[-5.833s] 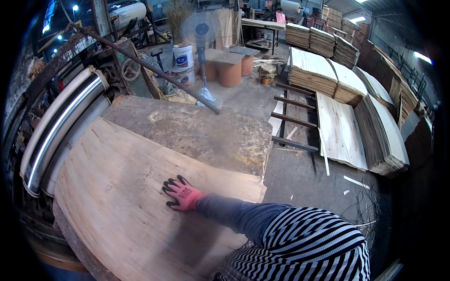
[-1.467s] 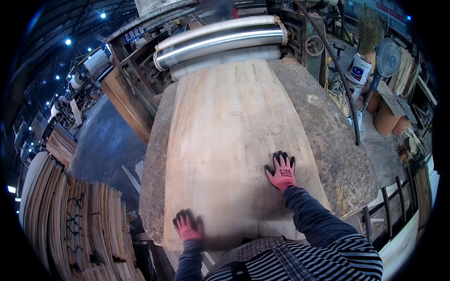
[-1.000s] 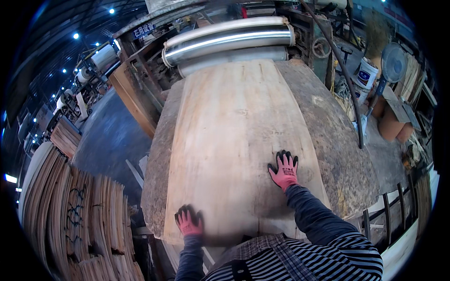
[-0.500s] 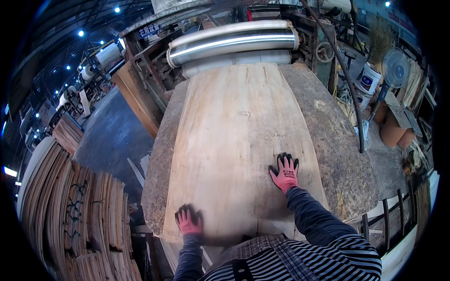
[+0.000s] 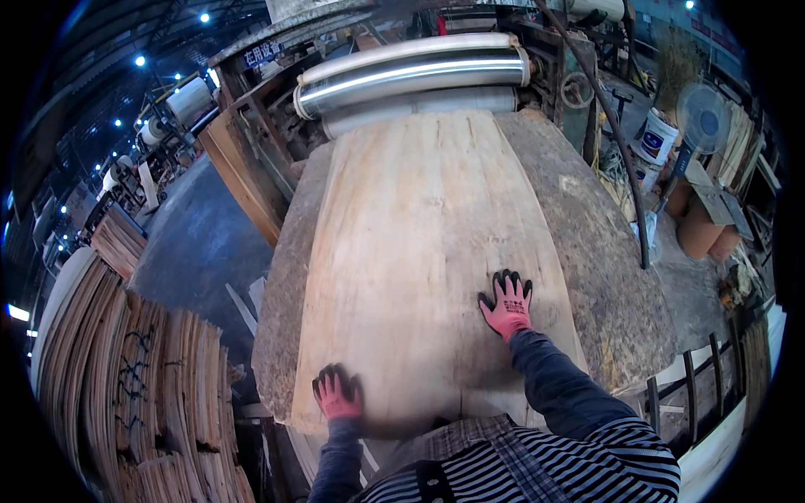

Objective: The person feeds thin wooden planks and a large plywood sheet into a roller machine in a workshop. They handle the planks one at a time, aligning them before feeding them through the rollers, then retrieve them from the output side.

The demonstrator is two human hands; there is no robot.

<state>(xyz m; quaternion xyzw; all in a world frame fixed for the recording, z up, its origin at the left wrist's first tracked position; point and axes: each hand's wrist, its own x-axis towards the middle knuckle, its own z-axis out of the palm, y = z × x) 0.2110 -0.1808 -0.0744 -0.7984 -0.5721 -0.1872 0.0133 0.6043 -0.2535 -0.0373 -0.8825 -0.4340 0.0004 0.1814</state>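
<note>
A wide pale sheet of wood veneer (image 5: 419, 251) lies on a rough worktable (image 5: 604, 277), its far end at two shiny metal rollers (image 5: 411, 71). My right hand (image 5: 508, 303), in a red and black glove, presses flat on the sheet with fingers spread, right of its middle. My left hand (image 5: 336, 394), gloved the same way, rests with fingers curled on the sheet's near left corner.
Stacks of veneer sheets (image 5: 142, 394) stand at the lower left. A dark hose (image 5: 612, 134) runs down the table's right side. Buckets (image 5: 658, 138), a fan (image 5: 703, 109) and clay pots (image 5: 700, 230) sit to the right. A slatted rack (image 5: 713, 386) is at lower right.
Both hands have stayed on the sheet over the last second and a half. Earlier, only one hand lay on the sheet and I faced another way.
</note>
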